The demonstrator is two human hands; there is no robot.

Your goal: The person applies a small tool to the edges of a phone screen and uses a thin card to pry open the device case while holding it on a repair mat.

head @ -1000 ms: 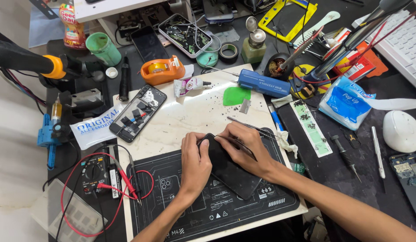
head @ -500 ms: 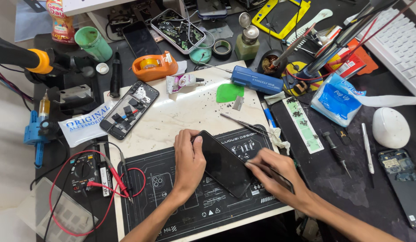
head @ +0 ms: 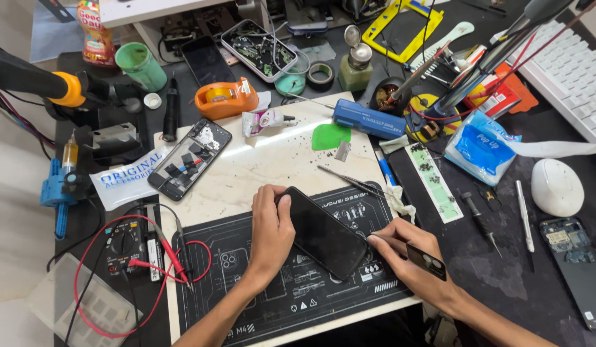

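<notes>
On black repair mat, left hand fingers clamped on dark phone, right hand fingers pinching thin pry card at corner; screen likely cracking if levered hard.

- We are at a phone repair workshop: our table carries a black repair mat printed with part outlines.
- An opened phone shows its inner boards beside a multimeter with red leads.
- Tweezers, screwdrivers, a tape dispenser, a tray of parts and a loose circuit board crowd around us.
</notes>
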